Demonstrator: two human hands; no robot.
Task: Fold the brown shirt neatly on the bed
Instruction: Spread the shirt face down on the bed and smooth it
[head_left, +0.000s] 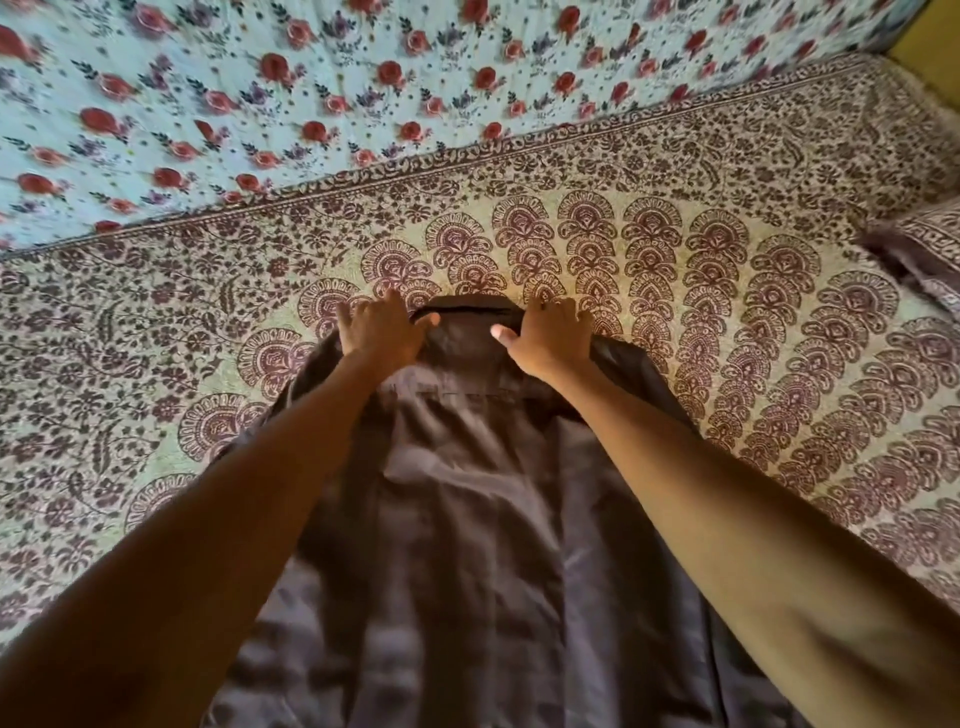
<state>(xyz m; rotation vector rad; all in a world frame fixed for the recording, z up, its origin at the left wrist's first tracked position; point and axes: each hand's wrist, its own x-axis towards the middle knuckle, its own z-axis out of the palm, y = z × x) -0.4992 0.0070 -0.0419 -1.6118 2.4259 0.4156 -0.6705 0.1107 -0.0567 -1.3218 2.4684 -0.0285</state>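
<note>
One brown woven shirt (467, 519) lies on the bed, its collar at the far end and its body running back toward the person, creased along its length. Two bare hands rest at the collar, one at each shoulder.

The left hand (382, 330) lies on the left shoulder of the shirt. Its grip is spread, the fingers (363, 312) straight and reaching past the collar edge onto the bedcover, the thumb pointing inward along the collar. The right hand (553, 338) sits on the right shoulder, its thumb stretched inward over the cloth and its fingers bent over the far edge of the collar. Whether that grip pinches cloth beneath cannot be told. Two bare forearms cross over the shirt's body from the near corners.

One cream bedcover printed with maroon paisley fans and leafy borders (727, 322) carries the shirt. Beyond it lies one pale blue quilted sheet with red roses (311, 93). One cushion in the same maroon print (924, 244) shows at the right edge, partly cut off.
</note>
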